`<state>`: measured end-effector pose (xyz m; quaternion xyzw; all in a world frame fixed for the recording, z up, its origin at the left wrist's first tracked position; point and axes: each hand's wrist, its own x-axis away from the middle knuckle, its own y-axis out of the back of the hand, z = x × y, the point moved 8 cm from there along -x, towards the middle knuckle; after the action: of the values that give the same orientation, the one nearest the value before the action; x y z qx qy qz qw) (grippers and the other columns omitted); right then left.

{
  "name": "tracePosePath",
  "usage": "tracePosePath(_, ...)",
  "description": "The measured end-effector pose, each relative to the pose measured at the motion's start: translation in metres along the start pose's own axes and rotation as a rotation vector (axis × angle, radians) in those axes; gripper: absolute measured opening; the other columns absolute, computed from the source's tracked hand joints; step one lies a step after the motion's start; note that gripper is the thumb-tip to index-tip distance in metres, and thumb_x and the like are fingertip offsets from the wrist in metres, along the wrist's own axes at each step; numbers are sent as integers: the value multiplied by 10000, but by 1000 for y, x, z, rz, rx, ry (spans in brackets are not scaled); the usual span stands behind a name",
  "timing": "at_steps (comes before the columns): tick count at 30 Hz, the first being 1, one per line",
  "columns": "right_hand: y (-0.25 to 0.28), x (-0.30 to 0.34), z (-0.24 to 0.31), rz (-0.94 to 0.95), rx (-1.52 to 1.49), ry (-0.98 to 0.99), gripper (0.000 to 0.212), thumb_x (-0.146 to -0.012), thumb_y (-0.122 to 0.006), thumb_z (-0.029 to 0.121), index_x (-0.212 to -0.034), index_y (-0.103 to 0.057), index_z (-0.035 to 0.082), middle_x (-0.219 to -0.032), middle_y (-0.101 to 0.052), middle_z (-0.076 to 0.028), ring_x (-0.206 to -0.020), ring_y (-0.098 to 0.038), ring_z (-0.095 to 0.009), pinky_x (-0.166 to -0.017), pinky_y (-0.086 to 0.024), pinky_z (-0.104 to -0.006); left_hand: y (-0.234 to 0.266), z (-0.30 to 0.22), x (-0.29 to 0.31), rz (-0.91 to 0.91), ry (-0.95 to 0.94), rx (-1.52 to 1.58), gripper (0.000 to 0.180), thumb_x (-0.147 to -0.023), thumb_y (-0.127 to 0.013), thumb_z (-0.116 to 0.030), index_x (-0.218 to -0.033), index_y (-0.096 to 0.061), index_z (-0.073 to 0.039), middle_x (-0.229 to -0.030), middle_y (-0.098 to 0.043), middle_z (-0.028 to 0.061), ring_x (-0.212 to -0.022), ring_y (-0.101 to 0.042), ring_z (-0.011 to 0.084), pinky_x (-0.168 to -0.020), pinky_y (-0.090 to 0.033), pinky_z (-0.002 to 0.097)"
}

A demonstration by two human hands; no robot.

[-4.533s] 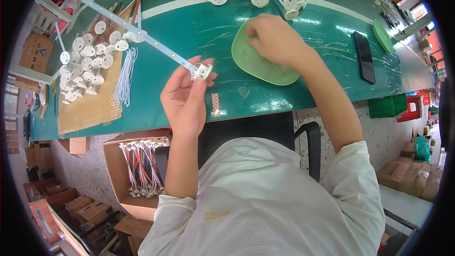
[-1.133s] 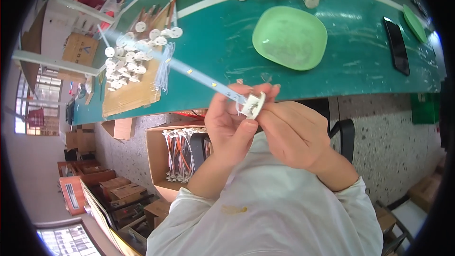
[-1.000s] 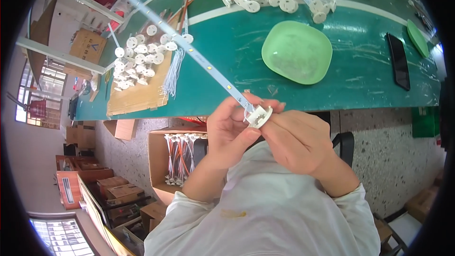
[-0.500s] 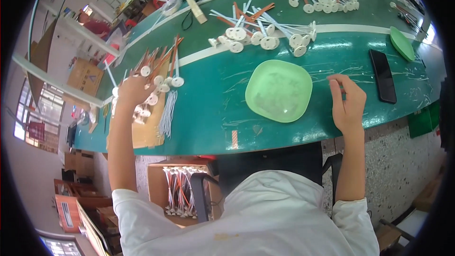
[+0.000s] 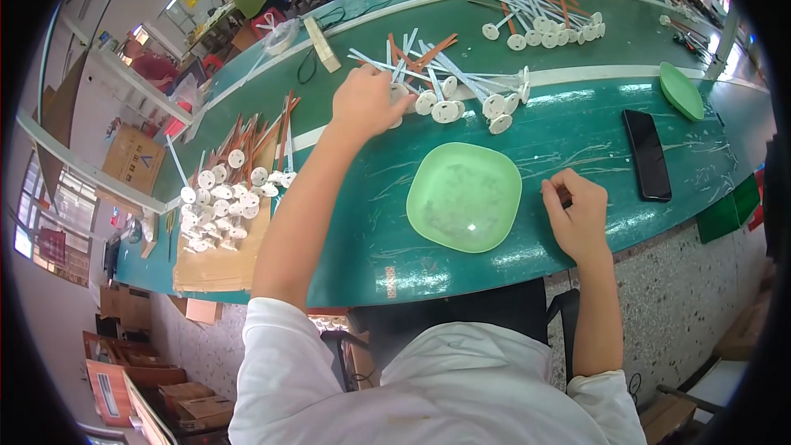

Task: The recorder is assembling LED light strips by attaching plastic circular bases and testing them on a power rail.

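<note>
My left hand [image 5: 368, 104] reaches to the near left end of a pile of white round-headed pieces [image 5: 445, 111] with white and brown strip-like leads. Its fingers and thumb curve around a white round head [image 5: 398, 93] there; the hand covers other heads. My right hand [image 5: 578, 210] rests on the green tabletop, its fingers curled in, with nothing visible in them. Between the hands sits a light green rounded-square dish [image 5: 465, 235], its inside smudged grey. Left of my left forearm, a heap of the same round-headed pieces [image 5: 218, 206] lies on a cardboard sheet [image 5: 210, 272].
A black phone [image 5: 647, 155] and another green dish [image 5: 681, 92] lie to the right. Across the table are a further pile of round-headed pieces [image 5: 548, 25], a wooden block [image 5: 321, 45] and dark cables. Several people sit in the background. A chair stands at the table's front edge.
My left hand has gone from the left heap to the middle pile, its forearm swinging right. My right hand's fingers have curled closer together. The whole view has shifted slightly.
</note>
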<state>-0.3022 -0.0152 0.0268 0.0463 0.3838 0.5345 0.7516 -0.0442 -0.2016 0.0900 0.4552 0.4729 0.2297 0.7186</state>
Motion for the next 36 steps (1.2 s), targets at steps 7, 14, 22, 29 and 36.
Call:
tracePosePath(7,2,-1,1,3,-29,-7,147,-841,-660,42,-735,-578,-20,-635,-605,-100,-553,-606,-162,-544,-478,-277,24,-6,20,66,-2,15,311,-810,-705,-332,-955,-707,-57,-925,-680,92,-875,-646,295,-755,-535,389)
tracePosePath(14,8,8,6,9,-50,-10,134,-839,-670,54,-754,-603,-23,-646,-619,-93,-570,-612,-150,-551,-476,-268,60,2,97,22,408,949,280,-794,-764,-116,-1032,-682,6,-907,-716,117,-740,-683,161,-701,-536,266)
tracePosePath(22,-8,66,114,-77,-377,266,375,-665,-809,25,-1006,-658,-9,-897,-689,-129,-706,-655,-188,-611,-536,-278,99,-91,225,-284,433,1249,279,-756,-772,39,-1014,-671,71,-952,-701,119,-850,-668,142,-755,-546,256)
tracePosePath(29,-29,92,150,-25,-458,494,280,-656,-795,17,-914,-694,-30,-882,-698,-130,-752,-676,-259,-609,-540,-317,109,-126,261,-386,183,1501,432,-784,-662,82,-1196,-534,89,-1125,-649,221,-1008,-661,252,-807,-559,322)
tracePosePath(36,-30,113,177,39,-393,641,226,-646,-715,-41,-869,-703,-9,-857,-706,-108,-735,-686,-247,-584,-532,-315,67,-119,300,-92,345,1958,502,-926,-654,-280,-1181,-556,141,-1064,-674,207,-962,-662,216,-820,-533,299)
